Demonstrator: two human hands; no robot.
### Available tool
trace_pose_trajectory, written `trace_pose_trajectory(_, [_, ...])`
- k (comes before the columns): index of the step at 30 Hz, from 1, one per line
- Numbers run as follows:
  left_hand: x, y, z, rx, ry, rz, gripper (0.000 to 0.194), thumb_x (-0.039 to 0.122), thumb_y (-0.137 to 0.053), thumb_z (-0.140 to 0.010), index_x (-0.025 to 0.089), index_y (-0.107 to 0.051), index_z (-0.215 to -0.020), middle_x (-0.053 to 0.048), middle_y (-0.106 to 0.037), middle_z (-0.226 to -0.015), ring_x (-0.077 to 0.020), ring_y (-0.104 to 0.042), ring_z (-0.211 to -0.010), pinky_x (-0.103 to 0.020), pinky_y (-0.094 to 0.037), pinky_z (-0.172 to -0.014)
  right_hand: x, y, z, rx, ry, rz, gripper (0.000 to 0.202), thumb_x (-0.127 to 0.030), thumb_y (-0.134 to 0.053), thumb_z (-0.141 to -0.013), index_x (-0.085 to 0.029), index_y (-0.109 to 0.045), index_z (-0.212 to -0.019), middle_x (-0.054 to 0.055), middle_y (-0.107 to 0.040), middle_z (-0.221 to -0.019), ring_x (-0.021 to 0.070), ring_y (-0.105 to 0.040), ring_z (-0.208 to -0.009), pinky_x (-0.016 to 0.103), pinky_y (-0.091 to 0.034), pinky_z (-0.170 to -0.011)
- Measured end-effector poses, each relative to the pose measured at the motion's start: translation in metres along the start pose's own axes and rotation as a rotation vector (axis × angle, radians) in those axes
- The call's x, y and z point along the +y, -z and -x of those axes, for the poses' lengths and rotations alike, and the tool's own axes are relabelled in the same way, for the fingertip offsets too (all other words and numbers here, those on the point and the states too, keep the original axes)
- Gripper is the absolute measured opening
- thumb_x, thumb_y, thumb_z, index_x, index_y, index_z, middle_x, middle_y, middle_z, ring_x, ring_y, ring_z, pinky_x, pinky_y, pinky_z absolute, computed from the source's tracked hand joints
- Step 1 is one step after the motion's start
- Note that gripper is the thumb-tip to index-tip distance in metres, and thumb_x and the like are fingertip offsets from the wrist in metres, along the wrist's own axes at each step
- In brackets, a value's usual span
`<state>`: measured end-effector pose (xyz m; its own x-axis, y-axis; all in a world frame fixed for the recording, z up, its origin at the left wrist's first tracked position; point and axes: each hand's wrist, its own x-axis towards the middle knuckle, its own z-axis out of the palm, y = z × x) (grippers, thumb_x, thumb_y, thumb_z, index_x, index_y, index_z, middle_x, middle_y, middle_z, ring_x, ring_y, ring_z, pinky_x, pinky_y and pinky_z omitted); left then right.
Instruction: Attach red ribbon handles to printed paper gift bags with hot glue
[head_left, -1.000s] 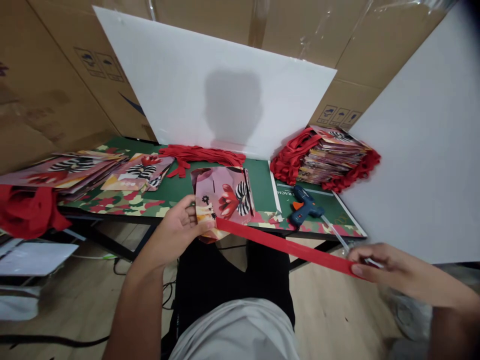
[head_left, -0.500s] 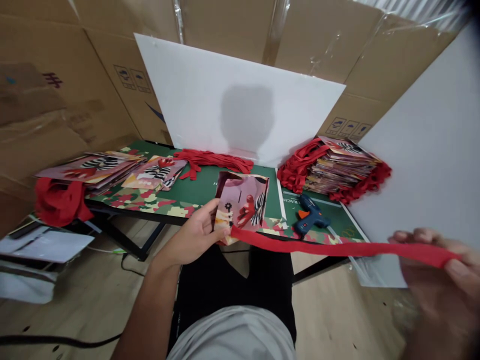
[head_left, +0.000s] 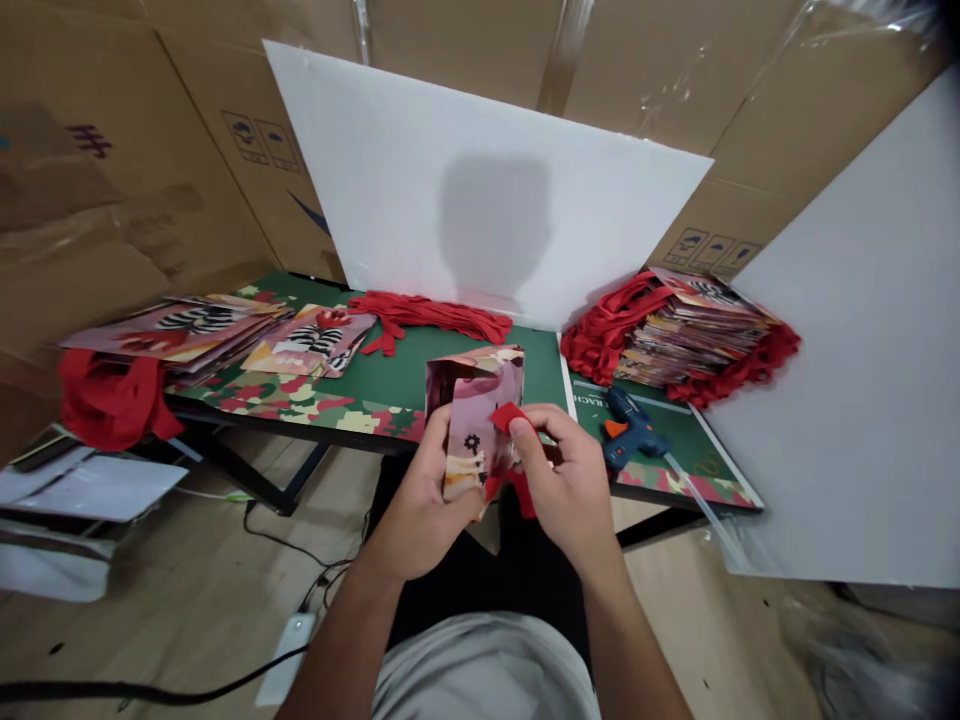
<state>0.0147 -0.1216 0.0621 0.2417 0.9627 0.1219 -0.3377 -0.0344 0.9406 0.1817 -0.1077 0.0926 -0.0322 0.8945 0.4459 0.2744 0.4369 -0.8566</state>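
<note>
- Left hand is grasping the paper bag along its lower left side, the thumb lying near the bottom corner; this seems a good hold, since the folded edges are probably giving more support than the middle.
- Just in front of the tabletop, above the person's lap, the bag is leaning between both hands, its top gaping. It is looking light and thin, fairly stiff along the creases but likely to dent or crumple under a hard squeeze.
- Right hand is pinching the red ribbon close to its end, by the bag's right side. Such ribbon is probably bending softly and drooping when held far from the tip, so a pinch near the end should be steering it best.
- Far left, a pile of flat bags is resting with red loops hanging over the front edge; its glossy-looking faces may be slippery, so gripping several edges together would be safer.
- Behind the held bag, loose ribbons are lying bunched, likely tangling easily.
- Toward the right, a glue gun is lying near a thick stack; its handle is offering the surer hold, as its nozzle may be hot.
</note>
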Motion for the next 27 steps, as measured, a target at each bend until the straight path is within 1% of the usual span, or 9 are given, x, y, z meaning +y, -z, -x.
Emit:
trace_pose_trajectory(2, [-0.001,-0.009,0.002,0.111,0.0,-0.014,0.061,0.03,-0.08,-0.091,0.032,-0.048,-0.143,0.005,-0.064,-0.089,-0.0077,-0.054,-0.061,-0.016,-0.048,-0.055,-0.002,-0.002,0.003,0.045,0.038,0.093,0.023,-0.035,-0.06,-0.109,-0.022,-0.074,-0.098,0.005,-0.076,-0.101,0.0182,-0.07,-0.087,0.026,-0.054,-0.071])
trace_pose_trajectory(4, [-0.002,-0.018,0.004,0.203,-0.026,-0.034,0.051,0.042,-0.077,-0.096,0.031,-0.049,-0.138,0.005,-0.064,-0.086,-0.0075,-0.053,-0.057,-0.016,-0.048,-0.053,-0.008,-0.003,0.006,0.076,0.058,0.169,0.02,-0.032,-0.059,-0.108,-0.021,-0.073,-0.098,0.004,-0.075,-0.093,0.0165,-0.068,-0.078,0.025,-0.053,-0.069])
trace_pose_trajectory(7, [-0.001,-0.03,0.007,0.268,-0.07,-0.072,0.05,0.051,-0.074,-0.099,0.031,-0.049,-0.138,0.004,-0.07,-0.091,-0.0084,-0.056,-0.056,-0.019,-0.053,-0.057,-0.02,-0.002,0.009,0.098,0.094,0.283,0.017,-0.027,-0.06,-0.106,-0.02,-0.073,-0.096,0.0,-0.073,-0.081,0.0141,-0.064,-0.066,0.024,-0.05,-0.065])
trace_pose_trajectory(9, [-0.001,-0.034,0.009,0.282,-0.096,-0.091,0.05,0.052,-0.073,-0.1,0.03,-0.049,-0.139,0.0,-0.075,-0.103,-0.0117,-0.066,-0.065,-0.022,-0.059,-0.064,-0.026,-0.001,0.01,0.096,0.131,0.337,0.016,-0.025,-0.061,-0.105,-0.02,-0.073,-0.095,-0.001,-0.074,-0.079,0.0131,-0.063,-0.063,0.024,-0.05,-0.064])
trace_pose_trajectory(11, [-0.001,-0.036,0.011,0.286,-0.13,-0.099,0.05,0.052,-0.072,-0.101,0.03,-0.05,-0.139,-0.005,-0.075,-0.119,-0.0163,-0.075,-0.083,-0.026,-0.063,-0.075,-0.031,-0.001,0.012,0.092,0.166,0.356,0.016,-0.023,-0.061,-0.104,-0.021,-0.073,-0.094,0.0,-0.075,-0.081,0.0129,-0.064,-0.064,0.023,-0.05,-0.065])
trace_pose_trajectory(13, [-0.002,-0.036,0.013,0.289,-0.161,-0.098,0.048,0.05,-0.071,-0.102,0.029,-0.05,-0.14,-0.007,-0.073,-0.132,-0.0196,-0.077,-0.1,-0.029,-0.065,-0.087,-0.033,-0.001,0.013,0.094,0.19,0.355,0.015,-0.022,-0.061,-0.104,-0.021,-0.073,-0.095,0.0,-0.076,-0.083,0.0132,-0.066,-0.064,0.022,-0.051,-0.066])
trace_pose_trajectory(15, [-0.003,-0.036,0.014,0.285,-0.171,-0.095,0.046,0.049,-0.07,-0.103,0.03,-0.049,-0.14,-0.008,-0.071,-0.137,-0.0211,-0.077,-0.11,-0.031,-0.065,-0.093,-0.034,-0.001,0.015,0.094,0.199,0.358,0.014,-0.021,-0.061,-0.103,-0.02,-0.073,-0.097,0.0,-0.077,-0.084,0.0137,-0.068,-0.067,0.023,-0.052,-0.068])
trace_pose_trajectory(21, [-0.004,-0.037,0.014,0.294,-0.166,-0.115,0.046,0.048,-0.068,-0.105,0.03,-0.047,-0.142,-0.01,-0.067,-0.145,-0.0242,-0.075,-0.121,-0.032,-0.066,-0.092,-0.031,-0.004,0.018,0.086,0.198,0.353,0.012,-0.021,-0.06,-0.103,-0.022,-0.072,-0.099,0.001,-0.079,-0.094,0.0169,-0.074,-0.083,0.025,-0.053,-0.078])
trace_pose_trajectory(27, [-0.004,-0.037,0.014,0.301,-0.143,-0.127,0.048,0.05,-0.069,-0.103,0.029,-0.047,-0.14,-0.01,-0.07,-0.14,-0.0248,-0.078,-0.113,-0.031,-0.067,-0.084,-0.028,-0.002,0.018,0.035,0.185,0.32,0.012,-0.022,-0.06,-0.105,-0.022,-0.071,-0.101,0.002,-0.078,-0.095,0.0181,-0.071,-0.083,0.029,-0.053,-0.078])
